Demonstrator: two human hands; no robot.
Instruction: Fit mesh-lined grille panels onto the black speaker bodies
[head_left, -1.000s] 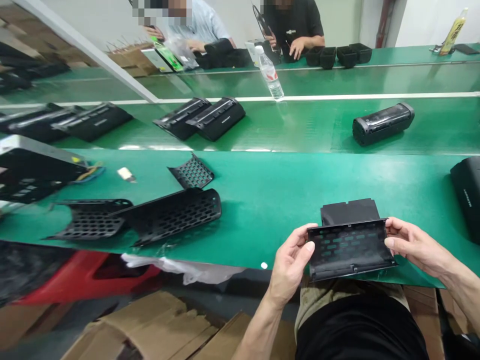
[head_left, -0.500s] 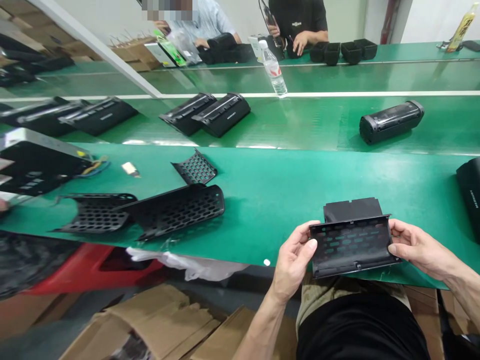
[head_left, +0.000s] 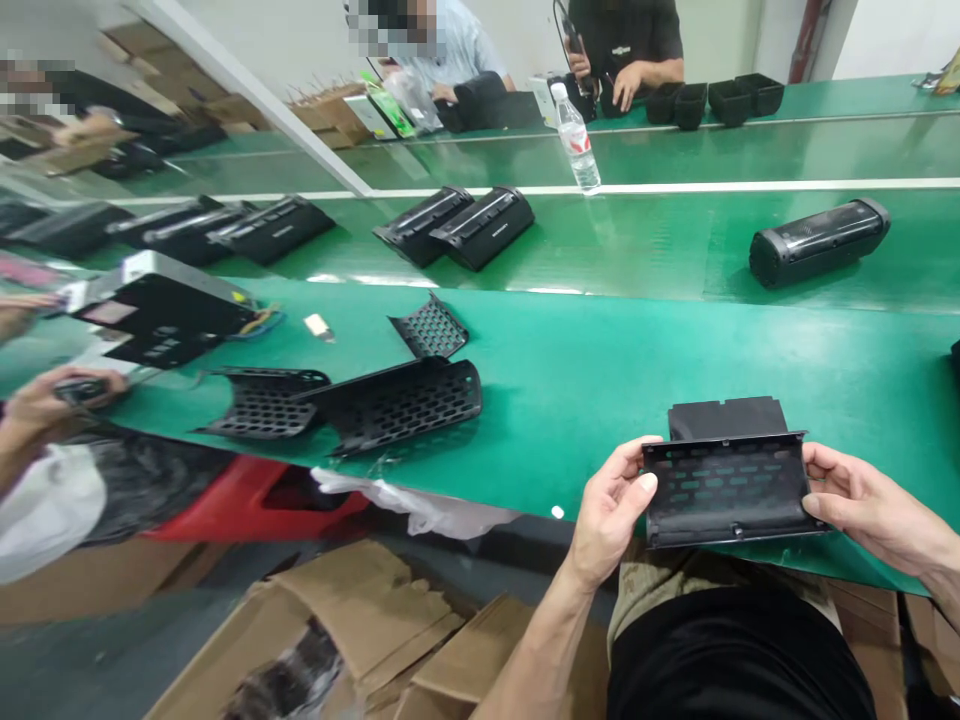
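Presently grasping the perforated black shell (head_left: 724, 490) by its two short ends, between thumb and fingers of left hand (head_left: 615, 505) and of right hand (head_left: 855, 495), at the near edge of the green desk (head_left: 570, 400). Judged light and fairly stiff, probably thin moulded plastic, smooth enough to slip and liable to bow under an inward squeeze. Best held there, clear of the small tabs (head_left: 736, 531) along the long rims.
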